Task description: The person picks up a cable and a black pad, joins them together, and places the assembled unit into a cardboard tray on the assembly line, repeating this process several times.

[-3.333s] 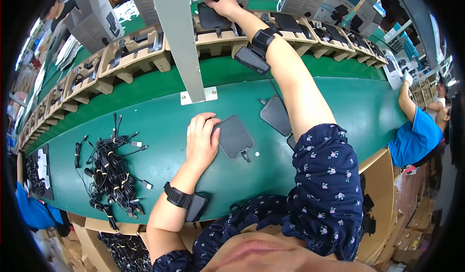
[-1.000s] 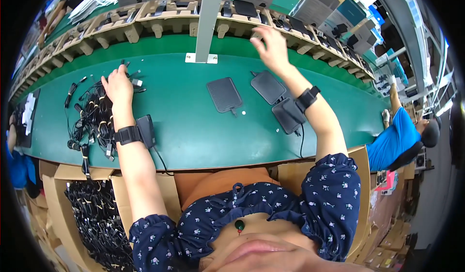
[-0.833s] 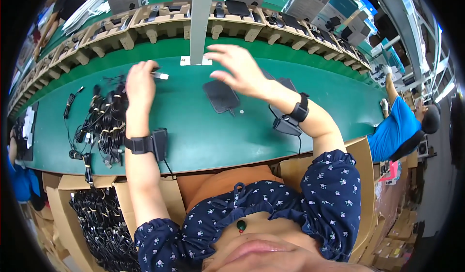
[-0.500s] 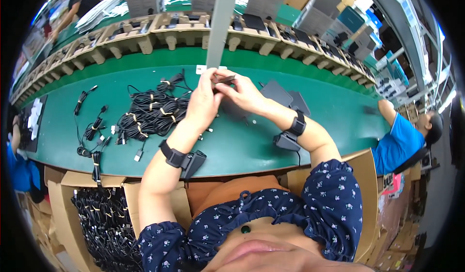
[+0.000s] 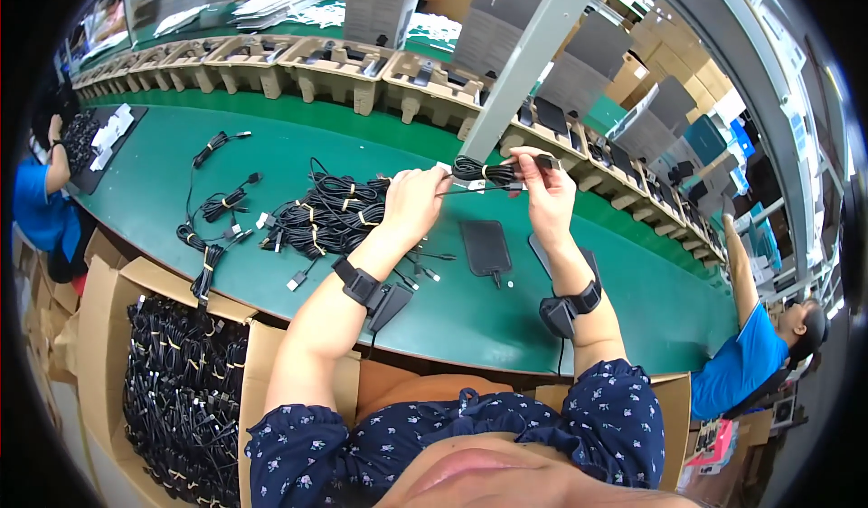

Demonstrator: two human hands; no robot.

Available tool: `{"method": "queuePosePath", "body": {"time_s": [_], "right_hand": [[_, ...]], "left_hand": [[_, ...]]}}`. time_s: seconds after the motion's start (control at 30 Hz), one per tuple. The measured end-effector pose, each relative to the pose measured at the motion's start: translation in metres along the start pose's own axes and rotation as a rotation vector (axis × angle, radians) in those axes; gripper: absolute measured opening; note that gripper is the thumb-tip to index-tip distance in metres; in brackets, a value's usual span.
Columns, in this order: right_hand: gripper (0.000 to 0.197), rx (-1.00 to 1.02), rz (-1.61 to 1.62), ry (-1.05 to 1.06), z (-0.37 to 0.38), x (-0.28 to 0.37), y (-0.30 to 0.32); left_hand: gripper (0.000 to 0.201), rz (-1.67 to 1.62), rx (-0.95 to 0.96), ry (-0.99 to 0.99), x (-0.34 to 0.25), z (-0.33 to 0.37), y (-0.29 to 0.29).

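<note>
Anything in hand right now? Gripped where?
Yes, a coiled black cable, held between both hands: the left hand grips its left end, the right hand its right end. Exact finger contact is partly hidden.

Held cable (image 5: 477, 171): black | piled cables (image 5: 334, 214): black; ties (image 5: 361, 217): tan | tabletop (image 5: 470, 327): green | flat pad (image 5: 485, 247): black | trays (image 5: 339, 85): tan | blouse (image 5: 617, 418): navy, pale floral print

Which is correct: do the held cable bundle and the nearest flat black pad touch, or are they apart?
Apart. The head view shows green tabletop between the cable bundle, held by the left hand and right hand, and the flat black pad.
</note>
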State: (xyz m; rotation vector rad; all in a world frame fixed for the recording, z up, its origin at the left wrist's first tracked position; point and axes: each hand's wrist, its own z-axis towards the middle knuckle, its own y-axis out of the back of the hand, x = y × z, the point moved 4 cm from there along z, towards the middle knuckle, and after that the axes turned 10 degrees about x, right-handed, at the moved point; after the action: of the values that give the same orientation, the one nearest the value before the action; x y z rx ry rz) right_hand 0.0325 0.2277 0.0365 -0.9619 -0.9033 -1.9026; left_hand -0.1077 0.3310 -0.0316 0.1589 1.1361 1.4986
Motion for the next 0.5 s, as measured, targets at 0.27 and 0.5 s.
{"method": "queuePosePath", "body": {"time_s": [0.27, 0.5], "right_hand": [[0.018, 0.660, -0.239, -0.074, -0.008, 0.003, -0.023], [0.080, 1.078, -0.178, 0.039, -0.023, 0.017, -0.007]], "left_hand": [[0.020, 0.152, 0.092, -0.267, -0.004, -0.008, -0.023], [0.012, 0.137, -0.025, -0.127, 0.002, -0.001, -0.014]]}}
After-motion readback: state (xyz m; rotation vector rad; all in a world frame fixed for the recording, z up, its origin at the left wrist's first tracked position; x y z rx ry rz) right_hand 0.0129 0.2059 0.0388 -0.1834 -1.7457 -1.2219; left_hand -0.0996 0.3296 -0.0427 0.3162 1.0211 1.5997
